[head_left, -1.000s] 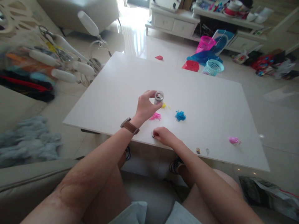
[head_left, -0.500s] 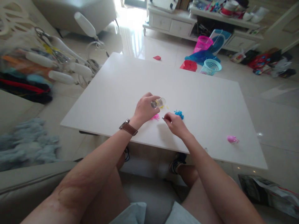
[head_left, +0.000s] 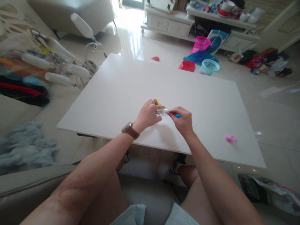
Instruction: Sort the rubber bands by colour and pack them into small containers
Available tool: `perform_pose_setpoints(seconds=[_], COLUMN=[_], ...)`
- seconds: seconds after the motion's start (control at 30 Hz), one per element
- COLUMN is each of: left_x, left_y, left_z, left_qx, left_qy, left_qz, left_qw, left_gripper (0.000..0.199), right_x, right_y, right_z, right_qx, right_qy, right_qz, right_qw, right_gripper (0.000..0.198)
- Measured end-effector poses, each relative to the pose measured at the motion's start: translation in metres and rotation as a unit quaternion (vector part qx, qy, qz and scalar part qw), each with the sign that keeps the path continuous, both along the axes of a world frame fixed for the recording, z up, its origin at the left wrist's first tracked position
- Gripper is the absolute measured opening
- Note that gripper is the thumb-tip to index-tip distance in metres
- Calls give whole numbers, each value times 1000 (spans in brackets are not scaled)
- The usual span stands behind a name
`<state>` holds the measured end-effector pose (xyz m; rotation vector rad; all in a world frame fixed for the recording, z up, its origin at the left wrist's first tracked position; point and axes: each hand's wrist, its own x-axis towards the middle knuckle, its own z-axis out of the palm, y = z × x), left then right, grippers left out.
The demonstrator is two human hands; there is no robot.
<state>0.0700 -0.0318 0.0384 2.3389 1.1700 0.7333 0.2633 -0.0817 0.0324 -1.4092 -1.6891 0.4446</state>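
Observation:
My left hand (head_left: 148, 115) is closed around a small clear bottle (head_left: 162, 112), tipped on its side above the white table (head_left: 131, 81). At the bottle's right end, my right hand (head_left: 181, 118) pinches something small and dark that I cannot make out clearly. A bit of the blue pile of small strands (head_left: 178, 115) shows past my right fingers. Just beyond my left fingers lies a yellow pile (head_left: 158, 102), partly covered by the hand. The pink pile is hidden from view.
A pink toy-like object (head_left: 231, 138) lies near the table's right end. On the floor past the far edge stand a light blue basket (head_left: 209, 67), a pink basket (head_left: 201, 43) and a red container (head_left: 187, 65). A white lamp frame (head_left: 81, 72) stands at the left.
My right hand has moved up to the bottle, bringing its pinched item to the end. The left hand has lowered slightly and turned the bottle flatter. The pink pile has gone out of sight.

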Motion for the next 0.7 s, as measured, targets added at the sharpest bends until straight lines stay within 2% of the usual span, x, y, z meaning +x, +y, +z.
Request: perform_pose_setpoints(seconds=[0.27,0.37,0.47,0.57,0.7], left_x=[1,1,0,-2,-4], left_y=[0,1,4,8,10], left_z=[-3,-1,3,6,9], left_qx=[-34,-50,-81,-99,-86], left_qy=[-35,-56,-112,-175,-206], left_qz=[1,7,41,95,113], left_qw=[999,997,990,975,968], left_gripper=[44,44,39,30,32], right_x=[-3,-2,11,34,62], right_y=[0,0,5,14,21], right_z=[3,5,3,-9,-39], right_qx=[29,38,37,-13,-152], right_qy=[12,18,9,-12,-76], right_qz=[-3,-44,-113,-170,-195], right_qw=[1000,998,993,985,966], right_gripper=[12,14,15,14,13])
